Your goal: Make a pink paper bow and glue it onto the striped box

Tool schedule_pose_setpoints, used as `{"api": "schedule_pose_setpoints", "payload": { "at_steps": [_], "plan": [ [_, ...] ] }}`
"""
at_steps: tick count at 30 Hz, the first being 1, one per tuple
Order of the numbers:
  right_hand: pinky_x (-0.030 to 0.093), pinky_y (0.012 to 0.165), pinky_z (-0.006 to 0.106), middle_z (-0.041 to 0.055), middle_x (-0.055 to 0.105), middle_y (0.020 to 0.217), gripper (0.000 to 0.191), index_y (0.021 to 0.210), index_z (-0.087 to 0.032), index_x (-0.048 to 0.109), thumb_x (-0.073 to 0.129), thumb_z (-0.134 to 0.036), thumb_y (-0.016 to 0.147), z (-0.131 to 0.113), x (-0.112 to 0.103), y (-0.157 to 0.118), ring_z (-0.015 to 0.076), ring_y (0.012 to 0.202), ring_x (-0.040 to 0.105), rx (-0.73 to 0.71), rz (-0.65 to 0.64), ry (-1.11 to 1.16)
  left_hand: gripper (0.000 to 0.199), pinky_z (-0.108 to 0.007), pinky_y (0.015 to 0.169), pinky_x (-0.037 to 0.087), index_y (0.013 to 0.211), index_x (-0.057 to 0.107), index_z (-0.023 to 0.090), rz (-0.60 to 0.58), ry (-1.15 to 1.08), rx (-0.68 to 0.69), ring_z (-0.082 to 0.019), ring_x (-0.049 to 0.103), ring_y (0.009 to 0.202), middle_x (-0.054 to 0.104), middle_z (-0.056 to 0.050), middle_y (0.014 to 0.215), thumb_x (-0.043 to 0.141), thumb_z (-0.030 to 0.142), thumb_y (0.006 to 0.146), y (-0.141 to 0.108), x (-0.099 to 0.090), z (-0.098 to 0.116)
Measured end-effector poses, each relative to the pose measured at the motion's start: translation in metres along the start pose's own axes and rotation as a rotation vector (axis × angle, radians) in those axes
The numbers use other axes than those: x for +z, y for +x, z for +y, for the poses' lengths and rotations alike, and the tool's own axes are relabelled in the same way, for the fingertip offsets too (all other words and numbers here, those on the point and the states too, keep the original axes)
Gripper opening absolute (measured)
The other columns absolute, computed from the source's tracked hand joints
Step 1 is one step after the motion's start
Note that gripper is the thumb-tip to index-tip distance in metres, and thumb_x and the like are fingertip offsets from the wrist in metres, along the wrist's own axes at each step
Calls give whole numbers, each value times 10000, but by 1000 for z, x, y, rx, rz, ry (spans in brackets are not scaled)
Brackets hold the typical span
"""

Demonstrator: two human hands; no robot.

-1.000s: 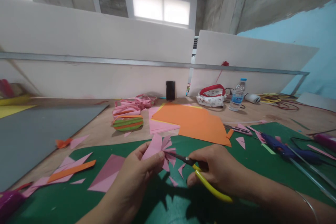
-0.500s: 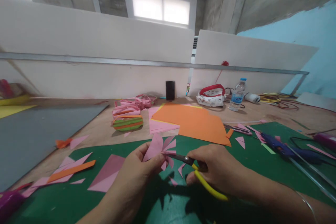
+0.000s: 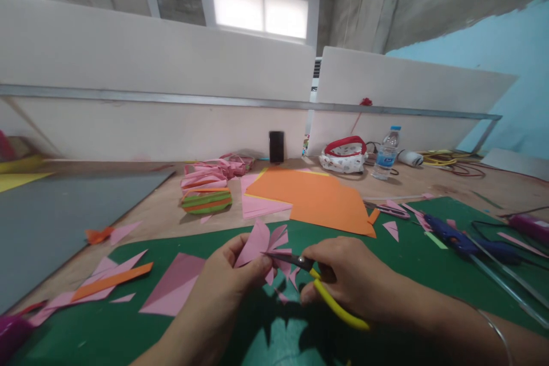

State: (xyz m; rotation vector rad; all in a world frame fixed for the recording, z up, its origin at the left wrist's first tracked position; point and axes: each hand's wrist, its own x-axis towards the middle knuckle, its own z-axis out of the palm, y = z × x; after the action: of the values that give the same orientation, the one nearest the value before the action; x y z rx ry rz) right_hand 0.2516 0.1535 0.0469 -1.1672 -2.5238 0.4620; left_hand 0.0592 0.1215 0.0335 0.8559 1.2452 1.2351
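My left hand pinches a folded pink paper piece cut into several petal-like points, just below the centre of the view. Yellow-handled scissors are gripped in my right hand. Their dark blades lie across the pink piece, close to my left thumb. Small pink offcuts show on the green mat below. A pink paper square lies left of my left hand.
Orange sheets lie beyond my hands. A striped green and orange bundle, a phone, a pouch and a bottle stand farther back. A blue glue gun is at the right, a grey board at the left.
The scissor blades have shifted slightly left and now reach farther over the pink piece. Its cut points are spread a little differently. The view has moved slightly.
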Motion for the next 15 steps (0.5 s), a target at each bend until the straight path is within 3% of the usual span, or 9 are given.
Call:
{"api": "schedule_pose_setpoints", "payload": {
  "at_steps": [15],
  "plan": [
    [198, 503, 199, -57, 495, 601, 400, 665, -173, 576, 793, -501, 594, -3, 2, -1, 77, 543, 350, -12, 22, -34, 251, -234, 663, 475, 819, 655, 185, -22, 30, -5, -140, 599, 665, 619, 32, 668, 740, 141, 587, -1, 3, 2]
  ]
}}
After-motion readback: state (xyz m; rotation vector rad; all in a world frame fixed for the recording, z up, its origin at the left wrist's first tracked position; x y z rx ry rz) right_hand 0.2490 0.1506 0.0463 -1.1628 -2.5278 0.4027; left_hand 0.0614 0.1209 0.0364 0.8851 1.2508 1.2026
